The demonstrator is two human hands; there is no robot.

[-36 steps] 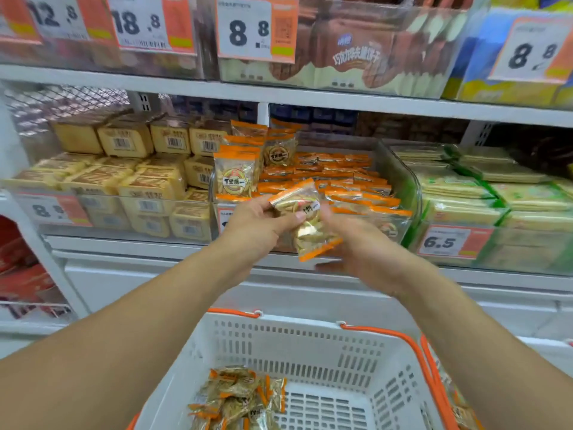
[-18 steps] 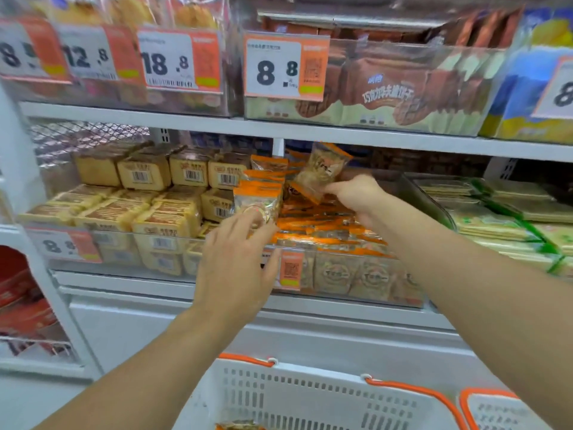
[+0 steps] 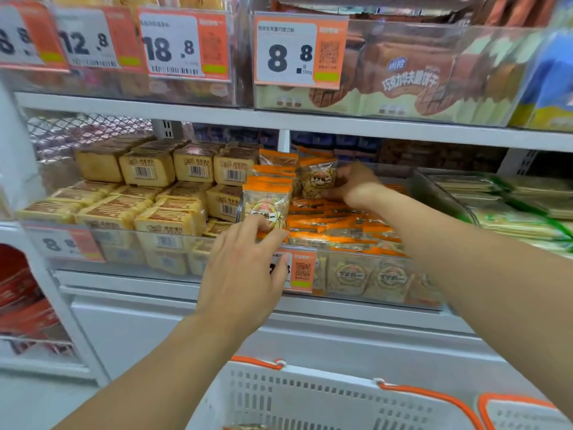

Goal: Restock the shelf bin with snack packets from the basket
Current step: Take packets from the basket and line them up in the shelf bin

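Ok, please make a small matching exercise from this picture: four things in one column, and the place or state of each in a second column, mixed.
Things
1. left hand
2. right hand
3. white basket
4. price tag 18.8

Place or state
a. on the top shelf
b. holds a packet at the back of the bin
c. touches the upright front packet
d. below the shelves

Pairs: 1-c, 2-b, 3-d, 4-a

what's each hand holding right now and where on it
The right hand grips a clear, orange-topped snack packet by its right side, over the bin's back. The left hand holds nothing; its fingers touch the front upright packet near its bottom.
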